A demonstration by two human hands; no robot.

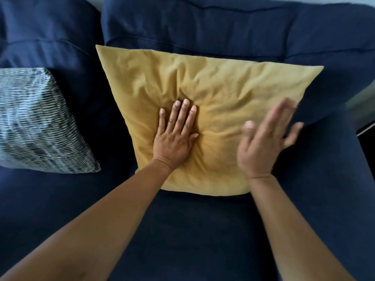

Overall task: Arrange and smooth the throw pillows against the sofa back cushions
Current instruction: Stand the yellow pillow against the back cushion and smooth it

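On yellow pillow [203, 94]: left hand [174, 136] flat, right hand [263, 138] near edge.

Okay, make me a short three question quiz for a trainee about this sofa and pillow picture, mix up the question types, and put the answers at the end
1. True or false: the left hand lies flat on the yellow pillow.
2. Multiple choice: where is the striped pillow? A) on top of the yellow pillow B) to the left of it, apart from it C) on the floor
3. Short answer: which hand looks blurred?

Key
1. True; its palm presses a dent into the fabric.
2. B; dark blue sofa shows between the two pillows.
3. The right hand, open with spread fingers near the yellow pillow's right edge.
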